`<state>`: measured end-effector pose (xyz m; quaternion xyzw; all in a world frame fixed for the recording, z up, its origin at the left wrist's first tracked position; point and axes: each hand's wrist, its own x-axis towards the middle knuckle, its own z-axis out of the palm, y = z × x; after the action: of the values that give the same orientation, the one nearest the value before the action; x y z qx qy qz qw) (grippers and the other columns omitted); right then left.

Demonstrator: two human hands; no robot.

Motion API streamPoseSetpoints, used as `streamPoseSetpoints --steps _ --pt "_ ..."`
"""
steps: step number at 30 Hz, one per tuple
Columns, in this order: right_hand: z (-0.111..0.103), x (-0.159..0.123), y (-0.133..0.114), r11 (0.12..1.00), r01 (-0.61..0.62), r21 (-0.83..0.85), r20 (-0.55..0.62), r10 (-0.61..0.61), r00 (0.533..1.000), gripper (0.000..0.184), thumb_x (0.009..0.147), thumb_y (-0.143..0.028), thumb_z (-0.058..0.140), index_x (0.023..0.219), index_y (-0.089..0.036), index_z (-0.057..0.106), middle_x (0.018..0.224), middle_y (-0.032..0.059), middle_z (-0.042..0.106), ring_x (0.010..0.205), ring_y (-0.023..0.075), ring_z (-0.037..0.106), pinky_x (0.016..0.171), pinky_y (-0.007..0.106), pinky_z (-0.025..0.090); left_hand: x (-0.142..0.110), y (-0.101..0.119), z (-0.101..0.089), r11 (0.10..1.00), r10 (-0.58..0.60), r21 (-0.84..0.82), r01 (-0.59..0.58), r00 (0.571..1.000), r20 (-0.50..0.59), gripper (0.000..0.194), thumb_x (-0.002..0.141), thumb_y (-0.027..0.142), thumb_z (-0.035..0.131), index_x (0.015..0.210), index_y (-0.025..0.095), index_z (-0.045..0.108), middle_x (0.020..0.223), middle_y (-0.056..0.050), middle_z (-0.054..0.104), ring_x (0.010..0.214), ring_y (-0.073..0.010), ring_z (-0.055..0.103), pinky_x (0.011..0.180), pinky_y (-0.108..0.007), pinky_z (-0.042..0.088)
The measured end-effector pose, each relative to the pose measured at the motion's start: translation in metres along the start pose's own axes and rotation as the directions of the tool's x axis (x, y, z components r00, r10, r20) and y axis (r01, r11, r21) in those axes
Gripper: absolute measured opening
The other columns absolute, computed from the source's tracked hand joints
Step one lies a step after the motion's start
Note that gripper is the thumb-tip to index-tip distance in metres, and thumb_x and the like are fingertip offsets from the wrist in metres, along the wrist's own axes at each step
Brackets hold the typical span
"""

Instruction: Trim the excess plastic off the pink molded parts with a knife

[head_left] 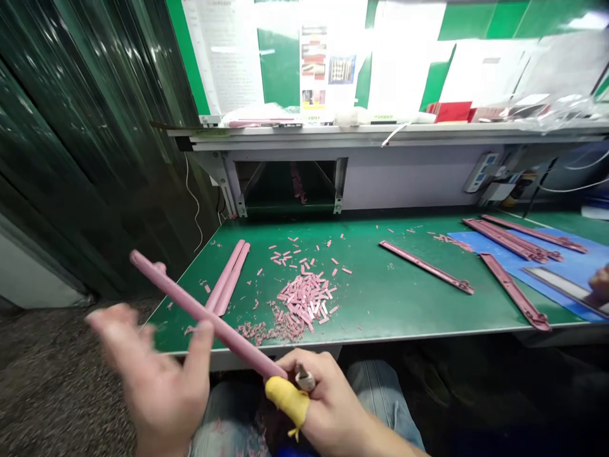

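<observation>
A long pink plastic part [209,315] slants in front of me over the near left of the bench. Its near end is gripped by my right hand [328,397], whose thumb wears a yellow cover [288,401]. In the same fist is a small tool with a pale handle [305,379] and a short dark tip, perhaps a knife. My left hand [159,374] is blurred and open, fingers spread, its thumb at or just against the part's middle. Two more pink parts [228,279] lie side by side on the bench behind.
Pink trimmings [307,298] are heaped on the green bench [366,298]. Another pink part [425,266] lies to the right, with several on a blue sheet [580,254]. A co-worker's hand [600,282] shows at the right edge. A shelf [361,134] spans the back.
</observation>
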<state>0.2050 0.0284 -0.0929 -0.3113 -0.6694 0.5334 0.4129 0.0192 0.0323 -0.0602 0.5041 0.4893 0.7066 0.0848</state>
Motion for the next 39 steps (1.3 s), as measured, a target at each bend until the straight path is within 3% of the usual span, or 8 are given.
streamPoseSetpoints --steps 2,6,11,14,18,22,28,39 --pt "-0.016 0.008 -0.005 0.981 -0.157 0.112 0.098 0.147 0.984 0.035 0.083 -0.05 0.064 0.08 -0.015 0.063 0.063 -0.0009 0.058 0.054 0.0084 0.049 0.052 0.019 0.039 -0.004 -0.012 -0.008 0.949 0.25 0.119 -0.294 0.924 0.289 0.07 0.061 0.016 0.084 0.125 0.036 0.062 0.132 0.002 0.06 0.136 -0.0299 0.037 0.115 -0.039 0.02" --pt "-0.047 0.02 -0.016 0.95 -0.258 0.173 0.368 0.181 0.912 0.059 0.072 -0.071 0.061 0.084 -0.014 0.063 0.068 0.0015 0.06 0.051 0.0082 0.051 0.048 0.019 0.04 -0.002 -0.018 -0.018 0.834 0.356 0.008 -0.552 0.549 0.756 0.049 0.081 0.015 0.065 0.126 0.034 0.062 0.115 -0.003 0.072 0.104 -0.0246 0.067 0.099 -0.03 0.045" --pt "-0.071 0.021 -0.019 0.956 0.07 -0.284 0.267 0.009 0.964 0.041 0.099 -0.05 0.037 0.101 -0.017 0.062 0.084 0.0035 0.061 0.072 0.0113 0.055 0.066 0.023 0.044 0.026 -0.018 -0.03 0.715 0.343 0.017 -0.699 0.371 0.863 0.056 0.085 0.014 0.059 0.138 0.029 0.05 0.122 -0.003 0.068 0.108 -0.0228 0.065 0.096 -0.032 0.05" --pt "-0.072 0.017 -0.017 0.828 0.266 -0.493 0.292 -0.131 0.947 0.027 0.101 -0.031 0.036 0.111 -0.019 0.058 0.099 0.0056 0.064 0.086 0.013 0.057 0.077 0.025 0.043 0.04 -0.013 -0.033 0.585 0.321 0.044 -0.809 0.281 0.904 0.053 0.09 0.007 0.047 0.139 0.027 0.048 0.132 -0.002 0.062 0.127 -0.0223 0.051 0.111 -0.043 0.035" --pt "-0.057 0.02 -0.011 0.566 0.457 -0.686 0.314 -0.336 0.888 0.035 0.095 -0.05 0.046 0.096 -0.018 0.061 0.076 0.0021 0.062 0.063 0.0131 0.052 0.054 0.025 0.033 0.049 0.004 -0.027 0.461 0.37 -0.038 -0.886 0.153 0.916 0.046 0.092 0.005 0.039 0.134 0.021 0.052 0.134 -0.001 0.06 0.136 -0.0224 0.04 0.116 -0.045 0.026" --pt "-0.043 0.033 -0.006 0.279 0.493 -0.824 0.343 -0.447 0.826 0.04 0.089 -0.055 0.054 0.072 -0.018 0.053 0.062 -0.0013 0.052 0.052 0.0121 0.042 0.047 0.028 0.018 0.053 0.018 -0.02 0.351 0.389 -0.068 -0.934 0.08 0.918 0.043 0.093 0.007 0.033 0.128 0.02 0.057 0.129 -0.001 0.064 0.13 -0.0227 0.047 0.116 -0.046 0.025" --pt "-0.045 0.041 -0.009 0.168 0.553 -0.816 0.453 -0.407 0.793 0.021 0.092 -0.028 0.056 0.074 -0.02 0.048 0.066 -0.0027 0.052 0.055 0.0124 0.041 0.049 0.029 0.02 0.055 0.018 -0.025 0.309 0.372 -0.088 -0.947 0.035 0.927 0.043 0.093 0.007 0.033 0.13 0.015 0.054 0.132 -0.006 0.061 0.128 -0.028 0.048 0.113 -0.054 0.029" --pt "-0.046 0.041 -0.016 0.18 0.588 -0.789 0.455 -0.471 0.755 0.026 0.096 -0.024 0.044 0.071 -0.02 0.047 0.063 -0.0021 0.048 0.053 0.0133 0.035 0.049 0.029 0.02 0.039 0.007 -0.039 0.396 0.403 0.029 -0.918 0.202 0.893 0.046 0.095 0.013 0.038 0.139 0.022 0.047 0.13 -0.002 0.063 0.125 -0.0245 0.053 0.114 -0.049 0.028"
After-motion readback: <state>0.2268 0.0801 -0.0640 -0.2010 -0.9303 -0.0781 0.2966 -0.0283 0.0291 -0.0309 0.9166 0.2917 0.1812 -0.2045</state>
